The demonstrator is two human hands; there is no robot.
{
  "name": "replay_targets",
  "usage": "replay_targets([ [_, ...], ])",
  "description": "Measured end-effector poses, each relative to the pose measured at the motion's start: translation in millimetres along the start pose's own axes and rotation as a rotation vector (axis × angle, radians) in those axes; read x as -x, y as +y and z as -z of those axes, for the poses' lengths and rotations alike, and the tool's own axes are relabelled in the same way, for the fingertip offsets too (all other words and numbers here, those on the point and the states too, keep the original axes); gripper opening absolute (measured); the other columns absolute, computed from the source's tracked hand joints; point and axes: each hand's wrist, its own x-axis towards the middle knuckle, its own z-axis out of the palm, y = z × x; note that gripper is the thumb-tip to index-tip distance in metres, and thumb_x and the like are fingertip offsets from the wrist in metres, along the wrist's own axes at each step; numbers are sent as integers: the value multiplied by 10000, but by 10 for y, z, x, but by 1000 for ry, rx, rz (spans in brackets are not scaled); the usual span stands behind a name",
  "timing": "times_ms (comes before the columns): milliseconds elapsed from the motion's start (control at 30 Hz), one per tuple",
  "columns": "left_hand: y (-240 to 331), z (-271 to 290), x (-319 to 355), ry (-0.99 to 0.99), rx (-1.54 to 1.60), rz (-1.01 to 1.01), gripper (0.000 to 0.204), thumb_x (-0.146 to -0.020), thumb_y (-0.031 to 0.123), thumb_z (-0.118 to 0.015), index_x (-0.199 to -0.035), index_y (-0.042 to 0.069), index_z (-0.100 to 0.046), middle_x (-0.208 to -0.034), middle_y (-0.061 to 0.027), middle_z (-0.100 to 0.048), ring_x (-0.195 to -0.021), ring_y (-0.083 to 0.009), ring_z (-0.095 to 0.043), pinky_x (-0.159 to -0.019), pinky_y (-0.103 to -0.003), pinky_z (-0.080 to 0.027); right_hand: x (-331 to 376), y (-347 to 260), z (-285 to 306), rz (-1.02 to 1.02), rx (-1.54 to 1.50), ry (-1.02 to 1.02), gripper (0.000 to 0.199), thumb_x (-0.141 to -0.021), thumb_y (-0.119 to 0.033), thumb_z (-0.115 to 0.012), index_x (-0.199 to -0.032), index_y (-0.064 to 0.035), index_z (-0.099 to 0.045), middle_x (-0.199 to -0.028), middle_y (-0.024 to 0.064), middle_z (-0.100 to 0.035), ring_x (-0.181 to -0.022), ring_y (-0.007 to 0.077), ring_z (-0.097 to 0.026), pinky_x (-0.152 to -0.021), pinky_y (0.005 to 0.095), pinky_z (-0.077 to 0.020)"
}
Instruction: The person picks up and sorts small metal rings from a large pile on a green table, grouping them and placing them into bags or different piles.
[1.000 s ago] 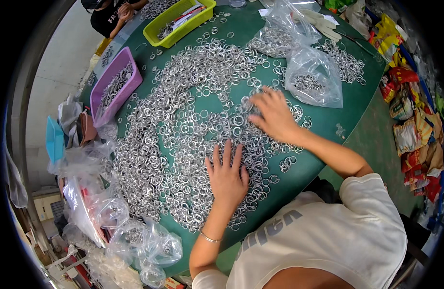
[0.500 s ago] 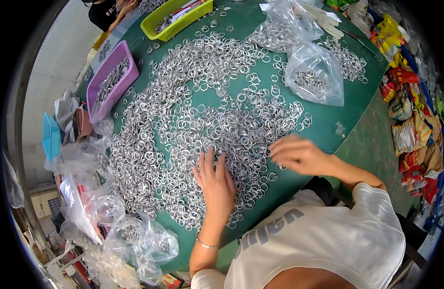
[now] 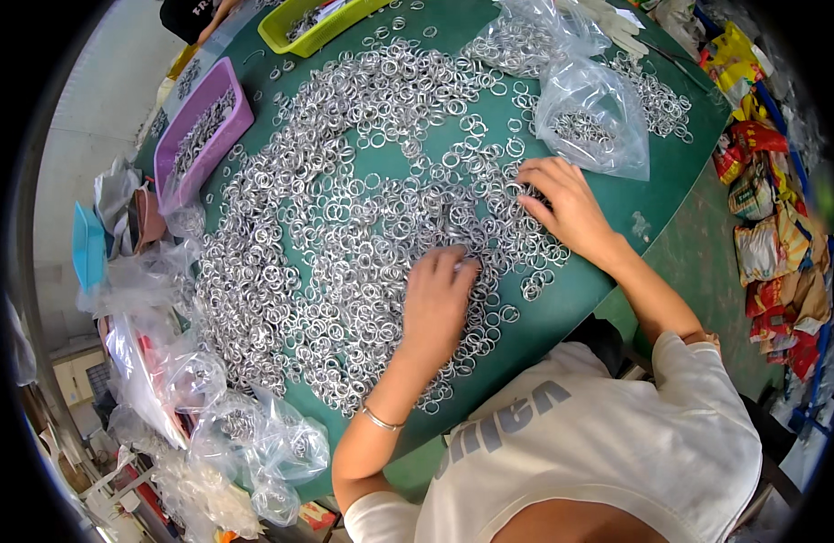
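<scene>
Many small, round, silver-coloured metal rings (image 3: pixel 345 271) lie in a broad, loose heap across a smooth green tabletop (image 3: pixel 675 172), densest toward the far side and the left, with bare green patches showing through near the middle; the person's left hand (image 3: pixel 440 294) is on the near part of the heap, its fingers bent and close together, tips down among the rings, though whether they pinch any I cannot tell; the right hand (image 3: pixel 563 206) is at the heap's right edge, its fingers loosely curved and the thumb held apart from them, fingertips at the rings there; a thin silver-coloured bangle (image 3: pixel 381 419) circles the left wrist; beyond the right hand a clear plastic bag (image 3: pixel 623 161) with more rings inside rests on the table, just beside a smaller pile of rings (image 3: pixel 659 107); at the far left stands a long purple plastic basket (image 3: pixel 225 134) holding small grey metal pieces, and farther back a yellow-green plastic basket (image 3: pixel 331 34); crumpled clear plastic bags (image 3: pixel 277 439) lie along the table's left edge.
</scene>
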Motion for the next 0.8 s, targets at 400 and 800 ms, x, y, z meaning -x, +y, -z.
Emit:
replay_targets([
  [400, -247, 238, 505, 478, 526, 835, 194, -852, -2, -543, -1047, -11, -544, -867, -33, -558, -734, -72, -523, -591, -215, -421, 21, -308, -12, 184, -105, -104, 267, -736, -105, -655, -982, -53, -566, -1149, 84, -492, -1108, 277, -445, -905, 393, -359],
  [800, -152, 208, 599, 76, -209, 355, 456, -787, 190, -626, -1215, 97, -500, -1275, -149, -422, -1202, -376, -357, -964, -497, -304, -161, -774, -374, 372, -241, -192, 365, -725, -89, -645, -1078, -87, -554, -1153, 86, -495, -1119, 286, -445, -951, 437, -340],
])
